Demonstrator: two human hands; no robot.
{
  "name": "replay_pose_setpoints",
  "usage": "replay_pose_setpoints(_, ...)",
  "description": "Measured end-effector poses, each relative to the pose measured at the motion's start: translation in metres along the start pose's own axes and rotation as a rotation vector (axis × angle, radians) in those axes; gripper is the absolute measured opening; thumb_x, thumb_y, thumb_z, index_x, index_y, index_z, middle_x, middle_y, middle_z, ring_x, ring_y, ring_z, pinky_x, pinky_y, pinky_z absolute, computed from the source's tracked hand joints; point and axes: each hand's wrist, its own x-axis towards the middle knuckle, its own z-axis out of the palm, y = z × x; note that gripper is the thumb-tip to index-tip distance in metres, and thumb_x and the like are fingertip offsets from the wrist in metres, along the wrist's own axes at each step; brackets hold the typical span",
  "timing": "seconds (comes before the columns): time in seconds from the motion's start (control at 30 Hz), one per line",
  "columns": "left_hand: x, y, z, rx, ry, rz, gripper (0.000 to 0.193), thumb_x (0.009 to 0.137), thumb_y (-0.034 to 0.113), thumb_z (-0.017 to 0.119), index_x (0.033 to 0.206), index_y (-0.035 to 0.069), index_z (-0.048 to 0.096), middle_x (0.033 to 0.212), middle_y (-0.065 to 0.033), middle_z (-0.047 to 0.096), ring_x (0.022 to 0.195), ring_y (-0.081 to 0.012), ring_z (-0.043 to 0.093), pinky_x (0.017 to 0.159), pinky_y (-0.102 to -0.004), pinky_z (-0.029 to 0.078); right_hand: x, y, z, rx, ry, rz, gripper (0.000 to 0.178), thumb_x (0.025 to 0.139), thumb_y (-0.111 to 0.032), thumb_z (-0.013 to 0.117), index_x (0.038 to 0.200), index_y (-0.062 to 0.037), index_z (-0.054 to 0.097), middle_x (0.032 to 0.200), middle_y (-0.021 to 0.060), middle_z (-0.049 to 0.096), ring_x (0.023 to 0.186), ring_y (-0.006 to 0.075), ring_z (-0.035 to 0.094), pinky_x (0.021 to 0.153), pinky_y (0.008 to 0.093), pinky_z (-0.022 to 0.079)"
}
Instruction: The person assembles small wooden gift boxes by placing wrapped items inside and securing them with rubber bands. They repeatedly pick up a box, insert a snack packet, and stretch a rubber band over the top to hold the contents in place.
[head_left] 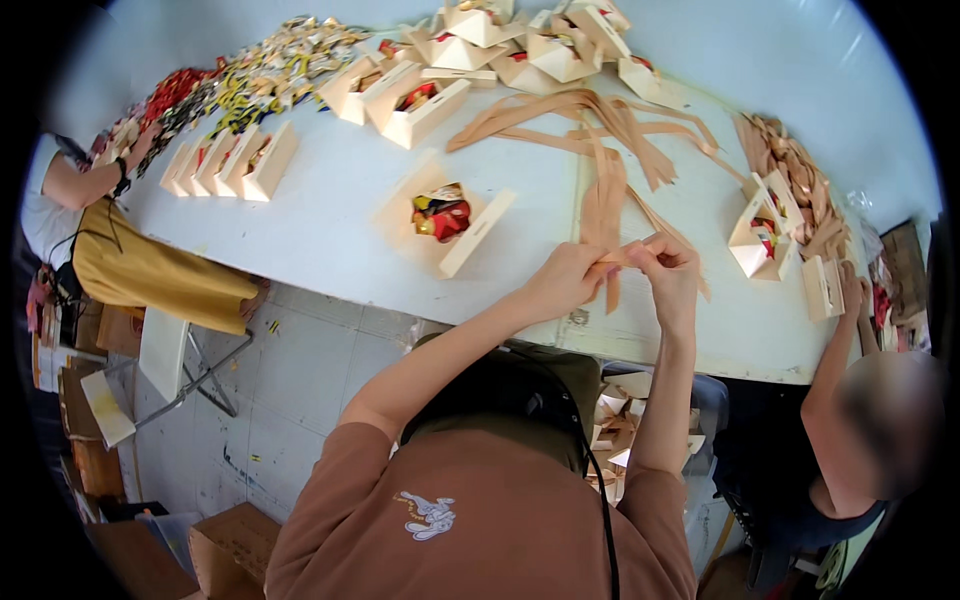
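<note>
Left hand (562,284) and right hand (670,280) pinching flat tan ribbon (613,258)
Right of open cream cardboard box (478,236); uneven pulling could twist it.

At the left edge of the bench (330,220) is a co-worker (85,185) in a white top; another co-worker (835,450) is at the near right corner. Off the near left corner, a white-seated folding chair (163,352) stands on pale floor tiles (300,340), a cardboard box (230,545) farther out.
</note>
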Motion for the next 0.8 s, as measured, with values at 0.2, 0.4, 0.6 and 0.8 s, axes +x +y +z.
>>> replay_pose_setpoints(0.2,0.038,-0.036,0.005,0.494,0.161,0.332,0.012,0.087,0.002,0.06,0.099,-0.001,0.061,0.107,-0.0186,0.061,0.099,-0.035,0.06,0.085,-0.0428,0.05,-0.007,-0.034,-0.08,0.462,0.47,-0.465,0.037,0.104,-0.039,0.054,0.088,-0.0075,0.064,0.087,0.0049,0.066,0.088,0.0144,0.059,0.086,0.0295,0.046)
replay_pose_setpoints(0.4,0.089,-0.056,-0.004,0.842,0.393,0.241,0.037,0.083,0.009,0.063,0.118,-0.005,0.059,0.129,-0.0213,0.051,0.122,-0.041,0.046,0.104,-0.0511,0.039,-0.117,-0.108,-0.195,0.922,0.752,-0.965,0.029,0.1,-0.011,0.05,0.071,-0.0069,0.044,0.064,0.001,0.043,0.06,0.0127,0.039,0.062,0.0279,0.034)
replay_pose_setpoints(0.6,0.067,-0.028,0.013,1.085,0.506,0.14,0.059,0.08,0.011,0.065,0.136,-0.002,0.05,0.146,-0.0265,0.038,0.139,-0.0506,0.029,0.112,-0.0623,0.028,-0.099,-0.132,-0.126,-0.139,1.406,-1.005,0.023,0.101,-0.012,0.052,0.079,-0.0042,0.053,0.069,0.0006,0.048,0.063,0.0111,0.041,0.063,0.0262,0.035)
replay_pose_setpoints(0.8,-0.065,0.044,-0.009,0.839,0.514,0.401,0.042,0.076,0.007,0.072,0.117,0.001,0.063,0.129,-0.0155,0.056,0.127,-0.0426,0.046,0.102,-0.054,0.042,-0.037,-0.052,0.009,-0.257,0.394,-0.343,0.012,0.101,-0.009,0.058,0.097,-0.0034,0.067,0.079,-0.003,0.057,0.067,0.0041,0.044,0.06,0.0202,0.034)
